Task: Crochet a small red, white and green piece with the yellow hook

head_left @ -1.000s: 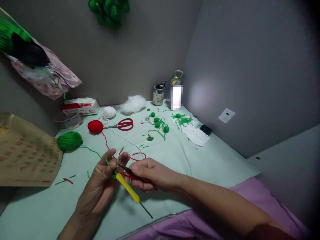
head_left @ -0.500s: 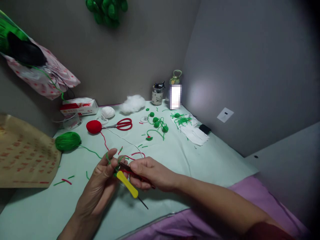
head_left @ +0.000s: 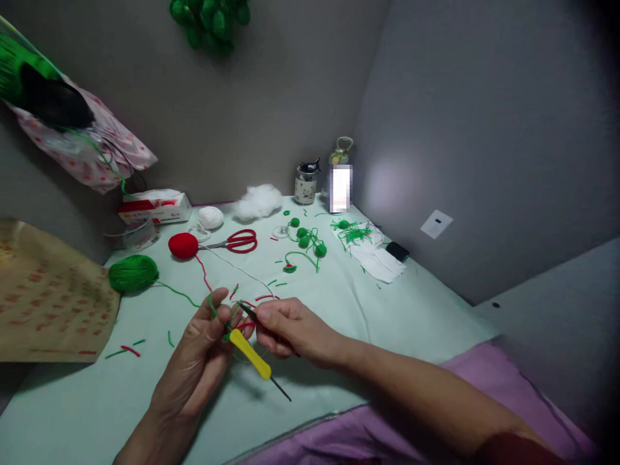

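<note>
Across the table (head_left: 407, 310), scissors (head_left: 226, 245), yarn scraps (head_left: 130, 351); left fingers (head_left: 221, 314) pinching green yarn (head_left: 227, 337), right fingers (head_left: 267, 315) a dark tool (head_left: 248, 313)

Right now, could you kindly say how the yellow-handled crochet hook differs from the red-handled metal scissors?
The slim yellow-handled crochet hook has one straight grip; the red-handled metal scissors have two looped handles. The hook is held up at the left hand; the scissors lie on the pale tablecloth. Both have brightly coloured handles.
</note>
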A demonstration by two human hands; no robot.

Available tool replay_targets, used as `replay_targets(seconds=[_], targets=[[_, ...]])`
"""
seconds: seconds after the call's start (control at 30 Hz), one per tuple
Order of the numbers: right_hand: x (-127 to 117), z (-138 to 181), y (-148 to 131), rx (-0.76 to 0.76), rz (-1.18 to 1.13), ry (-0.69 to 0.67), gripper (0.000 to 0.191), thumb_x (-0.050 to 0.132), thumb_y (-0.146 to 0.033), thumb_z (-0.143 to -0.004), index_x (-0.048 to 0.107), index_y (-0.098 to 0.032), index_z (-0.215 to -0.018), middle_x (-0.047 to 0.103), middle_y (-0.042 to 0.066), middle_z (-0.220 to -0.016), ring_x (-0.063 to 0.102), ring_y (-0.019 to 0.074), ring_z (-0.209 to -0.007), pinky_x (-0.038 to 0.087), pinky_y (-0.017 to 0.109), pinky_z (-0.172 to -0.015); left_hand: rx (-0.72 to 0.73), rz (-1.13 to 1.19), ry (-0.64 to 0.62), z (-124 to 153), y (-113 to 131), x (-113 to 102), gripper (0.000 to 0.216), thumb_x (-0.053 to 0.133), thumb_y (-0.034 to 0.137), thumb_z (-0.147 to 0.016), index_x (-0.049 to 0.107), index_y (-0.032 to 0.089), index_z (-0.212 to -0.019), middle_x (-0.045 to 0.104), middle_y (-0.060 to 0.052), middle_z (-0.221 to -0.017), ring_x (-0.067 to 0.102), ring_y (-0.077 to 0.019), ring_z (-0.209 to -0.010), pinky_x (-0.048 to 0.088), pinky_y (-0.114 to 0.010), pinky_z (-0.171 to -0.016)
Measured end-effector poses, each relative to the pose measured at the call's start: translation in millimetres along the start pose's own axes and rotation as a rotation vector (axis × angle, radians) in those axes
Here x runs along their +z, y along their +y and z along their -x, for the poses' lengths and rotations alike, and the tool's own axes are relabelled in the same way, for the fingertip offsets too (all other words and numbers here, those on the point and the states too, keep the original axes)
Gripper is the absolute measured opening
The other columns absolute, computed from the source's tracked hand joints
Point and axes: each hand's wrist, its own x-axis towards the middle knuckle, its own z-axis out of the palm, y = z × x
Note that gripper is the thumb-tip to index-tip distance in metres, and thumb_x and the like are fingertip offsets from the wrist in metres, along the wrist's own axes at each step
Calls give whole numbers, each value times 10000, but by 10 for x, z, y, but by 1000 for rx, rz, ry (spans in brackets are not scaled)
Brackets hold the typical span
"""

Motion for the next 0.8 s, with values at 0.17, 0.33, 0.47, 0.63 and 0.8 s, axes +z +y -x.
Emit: replay_targets(seconds=[0.17, 0.33, 0.47, 0.63, 0.8], targets=[[-81, -20, 27, 6, -18, 102, 487, 592, -631, -964, 637, -173, -805, 483, -92, -559, 289, 40, -386, 175, 221, -382, 26, -2, 44, -31, -25, 6, 498, 1035, 129, -511, 817, 208, -952, 774, 22, -714, 756, -156, -697, 680, -239, -704], [-134, -44, 1, -23, -68, 159, 507, 557, -652, -972, 704, -167, -954, 516, -81, -614, 257, 40, -407, 195, 208, -386, 14, -39, 65, -73, -43, -10, 507, 1043, 136, -486, 825, 203, -938, 775, 15, -709, 748, -149, -685, 663, -201, -680], [-50, -39, -55, -49, 10, 182, 488, 778, -599, -835, 699, -186, -1085, 501, -100, -627, 318, 45, -456, 247, 200, -425, -34, -76, -12, -59, -68, -5, 422, 1025, 150, -552, 828, 207, -921, 780, 4, -721, 729, -124, -668, 644, -172, -686], [15, -55, -59, -176, 111, 216, 357, 882, -459, -754, 703, -173, -871, 623, -39, -726, 559, 108, -667, 463, 256, -652, -95, -112, -43, -45, -107, 13, 357, 1017, 172, -585, 823, 207, -882, 788, -11, -737, 741, -132, -725, 644, -188, -723], [-26, -38, -59, -198, 161, 246, 328, 825, -481, -804, 689, -183, -820, 636, -33, -706, 583, 122, -658, 476, 282, -676, -41, -129, 10, -88, -105, -15, 400, 1028, 187, -568, 819, 213, -909, 804, -9, -758, 739, -114, -704, 631, -164, -706]])
